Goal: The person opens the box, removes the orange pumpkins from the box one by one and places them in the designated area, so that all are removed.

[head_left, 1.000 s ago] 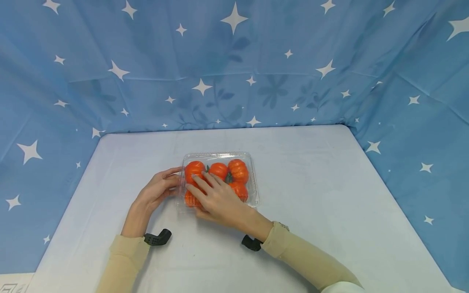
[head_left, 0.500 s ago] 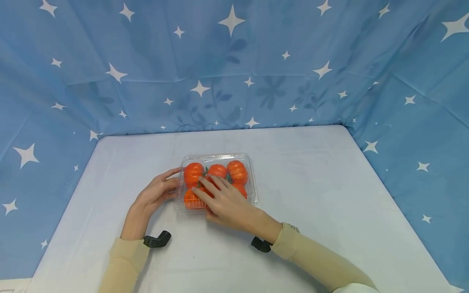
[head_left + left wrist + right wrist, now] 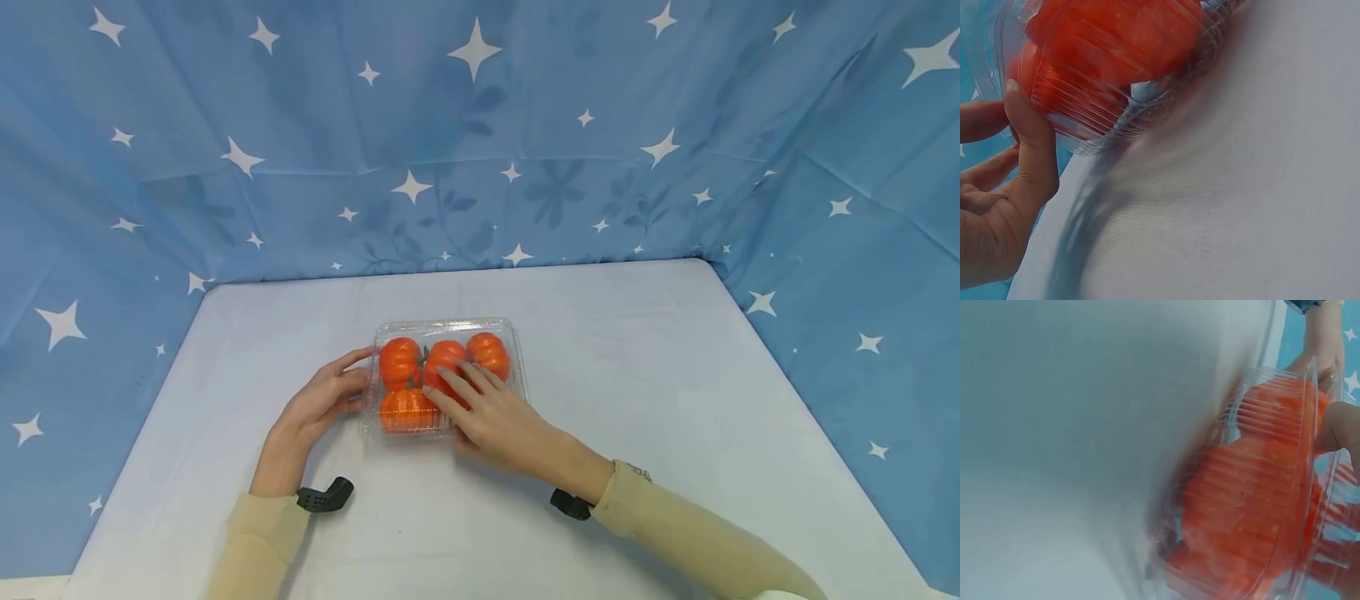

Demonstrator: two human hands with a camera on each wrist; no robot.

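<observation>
A clear plastic clamshell box (image 3: 442,324) lies on the table, holding several ribbed red-orange pumpkin-like pieces (image 3: 408,409) with green stems. At the box's left edge, my left hand (image 3: 321,402) pinches the rim; the left wrist view has its thumb (image 3: 1029,131) against the ribbed plastic. My right hand (image 3: 506,423) lies over the box's front right part, fingers stretched across the top. Its thumb (image 3: 1338,428) touches near the rim in the right wrist view, where some fingers appear behind the plastic. The right hand hides the pieces at the front right.
A white cloth covers the table (image 3: 622,367) around the box. Blue star-printed curtain (image 3: 555,125) stands behind the table and along both sides. Black wrist devices (image 3: 325,496) sit at the cuffs of both sleeves.
My right hand has slid rightward along the front of the box, uncovering the front left and middle pieces. The left hand and the box stay nearly in place; the view shifts slightly.
</observation>
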